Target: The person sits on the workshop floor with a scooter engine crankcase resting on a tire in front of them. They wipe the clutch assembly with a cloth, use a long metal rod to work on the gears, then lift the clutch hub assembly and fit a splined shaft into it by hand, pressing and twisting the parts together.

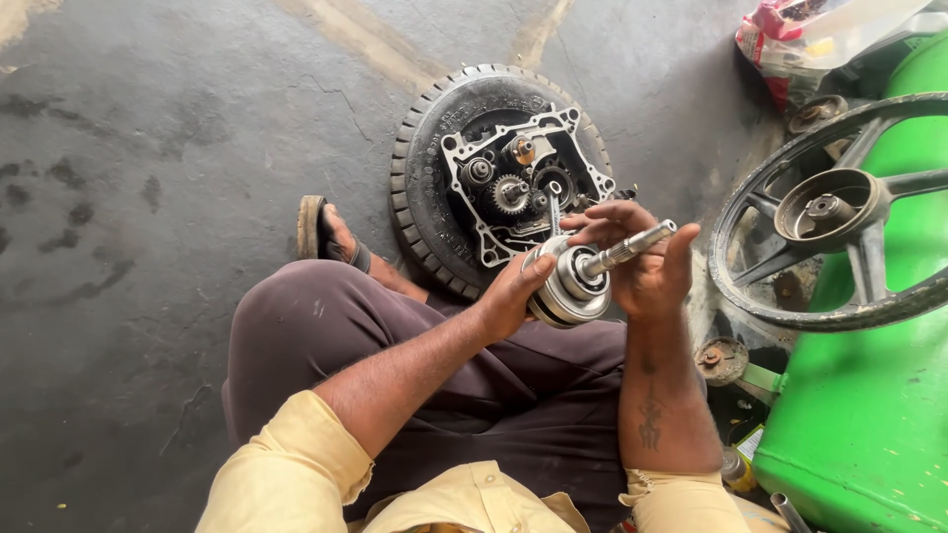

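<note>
A metal crankshaft (578, 281) with round flywheel webs and a shaft sticking out to the right is held up over my lap. My left hand (512, 296) grips its round web from the left. My right hand (647, 262) cups it from the right, fingers around the shaft (632, 247). Just beyond, an open engine case (513, 178) with gears inside lies on a small black tyre (420, 188) on the concrete floor.
A black spoked wheel (839, 212) lies at the right against a green body panel (869, 415). A plastic bag (810, 39) sits at the top right. My sandalled foot (331, 237) rests left of the tyre. Small round parts (721, 360) lie by the wheel.
</note>
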